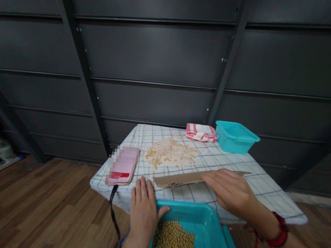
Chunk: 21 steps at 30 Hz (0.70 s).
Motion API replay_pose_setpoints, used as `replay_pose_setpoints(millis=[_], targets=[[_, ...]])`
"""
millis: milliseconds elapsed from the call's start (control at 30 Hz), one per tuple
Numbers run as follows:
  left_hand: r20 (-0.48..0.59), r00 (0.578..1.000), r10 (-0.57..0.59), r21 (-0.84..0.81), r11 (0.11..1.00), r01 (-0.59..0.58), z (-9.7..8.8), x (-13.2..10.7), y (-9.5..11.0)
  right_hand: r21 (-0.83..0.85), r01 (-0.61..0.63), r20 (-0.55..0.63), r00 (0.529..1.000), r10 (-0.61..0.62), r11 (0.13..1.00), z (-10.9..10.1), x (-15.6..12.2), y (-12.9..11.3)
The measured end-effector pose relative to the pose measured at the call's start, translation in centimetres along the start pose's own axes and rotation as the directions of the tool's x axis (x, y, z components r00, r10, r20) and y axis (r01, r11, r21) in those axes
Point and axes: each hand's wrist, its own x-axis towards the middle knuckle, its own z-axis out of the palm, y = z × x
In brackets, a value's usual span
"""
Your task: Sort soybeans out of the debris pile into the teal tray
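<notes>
My right hand (229, 191) is closed on a strip of brown cardboard (178, 178), held on edge low over the checked tablecloth. Its left end points toward a spread of pale yellow split grains and white powder (170, 153). My left hand (143, 208) lies with fingers stretched out across the table's front edge, and its thumb rests at the rim of a turquoise plastic tub (203, 210). Round greenish-tan beans (176, 247) fill part of this tub, which sits below the table's front edge. The tub's lower part is cut off by the frame.
A pink phone (123, 163) lies at the table's left, a black strap (113, 210) hanging from that side. At the back right are a folded red-and-white striped cloth (201, 132) and a second turquoise tub (236, 143). Dark metal panels (150, 53) rise behind the table.
</notes>
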Motion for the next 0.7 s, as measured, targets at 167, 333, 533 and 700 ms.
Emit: replay_pose_setpoints(millis=[167, 333, 533, 700], targets=[[0.011, 1.000, -0.007, -0.010, 1.000, 0.007, 0.2, 0.0, 0.0, -0.028, -0.010, 0.011, 1.000, 0.011, 1.000, -1.1, -0.2, -0.1], [0.019, 1.000, 0.004, -0.011, 1.000, -0.004, 0.5, -0.1, 0.0, -0.043, -0.022, -0.021, 1.000, 0.021, 0.999, -0.9, 0.0, 0.3], [0.006, 1.000, -0.001, -0.023, 1.000, 0.001, 0.4, 0.0, 0.0, -0.002, -0.007, -0.012, 1.000, 0.007, 1.000, 0.3, -0.2, 0.5], [0.005, 1.000, -0.003, -0.026, 1.000, 0.003, 0.4, 0.0, 0.0, -0.010, -0.003, -0.020, 1.000, 0.003, 1.000, -0.6, -0.6, 0.3]])
